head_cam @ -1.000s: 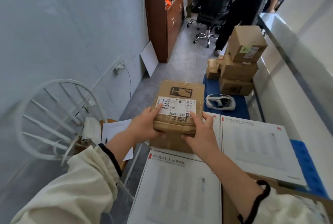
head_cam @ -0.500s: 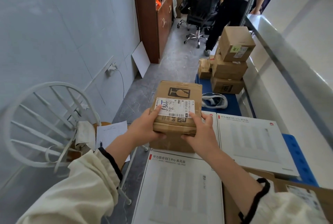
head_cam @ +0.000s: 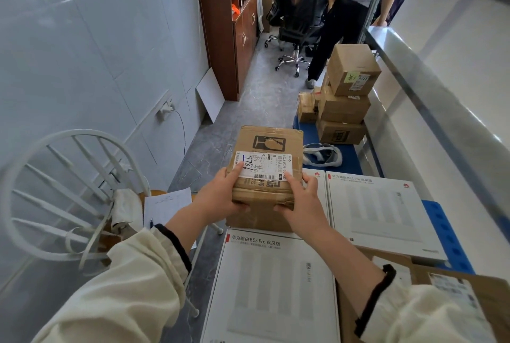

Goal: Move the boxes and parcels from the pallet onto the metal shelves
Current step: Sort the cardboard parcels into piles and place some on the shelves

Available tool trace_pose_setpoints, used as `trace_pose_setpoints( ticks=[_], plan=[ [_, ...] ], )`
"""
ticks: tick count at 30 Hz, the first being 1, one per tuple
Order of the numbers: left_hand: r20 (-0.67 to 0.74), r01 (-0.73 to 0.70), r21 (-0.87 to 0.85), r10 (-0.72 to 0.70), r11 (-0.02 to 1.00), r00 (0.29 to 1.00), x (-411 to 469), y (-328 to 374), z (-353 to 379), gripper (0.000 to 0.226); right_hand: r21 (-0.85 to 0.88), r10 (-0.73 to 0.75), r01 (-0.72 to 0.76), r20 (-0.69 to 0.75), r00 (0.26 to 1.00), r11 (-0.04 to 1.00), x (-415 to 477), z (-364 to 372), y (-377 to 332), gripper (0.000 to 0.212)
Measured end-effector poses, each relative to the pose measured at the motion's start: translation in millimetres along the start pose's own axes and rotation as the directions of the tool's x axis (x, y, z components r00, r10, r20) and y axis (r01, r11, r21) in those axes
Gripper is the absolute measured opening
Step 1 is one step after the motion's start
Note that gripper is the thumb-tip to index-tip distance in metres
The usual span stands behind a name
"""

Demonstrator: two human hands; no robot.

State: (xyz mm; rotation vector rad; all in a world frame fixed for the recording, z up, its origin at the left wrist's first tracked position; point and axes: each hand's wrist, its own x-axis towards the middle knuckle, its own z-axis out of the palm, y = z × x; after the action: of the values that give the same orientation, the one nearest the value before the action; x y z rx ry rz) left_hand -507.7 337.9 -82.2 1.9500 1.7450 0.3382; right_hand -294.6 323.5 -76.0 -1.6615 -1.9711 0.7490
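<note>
Parcel (head_cam: 266, 168) front and centre, and you've got it in both hands: your left hand (head_cam: 220, 199) is clamped on its near-left corner with the thumb up on the white shipping label (head_cam: 260, 165), your right hand (head_cam: 299, 200) wraps the near-right corner, fingers tucked under the near edge. Nearest to you lie the flat white boxes (head_cam: 276, 284), one below your wrists and a second (head_cam: 378, 210) to its right, and a brown carton (head_cam: 491, 295) pokes in at the near right corner. The parcel looks lifted off the brown box (head_cam: 259, 221) just beneath it, though I can't tell whether the far end is clear of it. Watch that crumpled, taped near edge: it's soft, and a squeeze there could buckle it or let it slide out. There's a broken-glass mark (head_cam: 269, 142) on top, so a drop would likely cost you. Just beyond, a white headset (head_cam: 323, 155) lies on the blue pallet (head_cam: 353, 155), then a stack of brown boxes (head_cam: 345, 99) further off. The metal shelves (head_cam: 430, 86) run along your right, so swing wide enough to miss their front rail. On your left, a white chair (head_cam: 69, 190) crowds the aisle, and people stand at the far end.
</note>
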Motion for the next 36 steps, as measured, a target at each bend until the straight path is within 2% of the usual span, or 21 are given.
trace_pose_setpoints(
  ticks=[11, 16, 19, 24, 32, 36],
  plan=[
    [0.005, 0.023, -0.001, -0.023, 1.0, 1.0, -1, 4, -3, 0.111, 0.065, 0.037, -0.039, 0.027, 0.999, 0.997, 1, -1, -3, 0.083],
    [0.064, 0.031, 0.211, -0.046, 0.977, 0.997, 0, 13, -17, 0.117, 0.009, 0.048, -0.049, 0.063, 0.997, 0.999, 1, -15, -5, 0.094],
    [0.02, -0.034, 0.269, 0.029, 0.963, 0.999, -4, 25, -29, 0.119, -0.03, 0.02, -0.019, 0.042, 0.999, 0.999, -7, -34, 1, 0.099],
    [-0.027, -0.158, 0.316, 0.175, 0.935, 0.984, -7, 57, -47, 0.112, -0.227, 0.013, -0.029, -0.07, 0.997, 0.974, -30, -77, 17, 0.098],
    [0.05, -0.333, 0.304, 0.334, 0.893, 0.941, -14, 144, -14, 0.106, -0.298, 0.177, -0.242, -0.228, 0.957, 0.923, -118, -157, 63, 0.09],
    [0.142, -0.462, 0.315, 0.44, 0.829, 0.887, -23, 214, 24, 0.106, -0.249, 0.263, -0.342, -0.3, 0.917, 0.906, -186, -198, 96, 0.088]
  ],
)
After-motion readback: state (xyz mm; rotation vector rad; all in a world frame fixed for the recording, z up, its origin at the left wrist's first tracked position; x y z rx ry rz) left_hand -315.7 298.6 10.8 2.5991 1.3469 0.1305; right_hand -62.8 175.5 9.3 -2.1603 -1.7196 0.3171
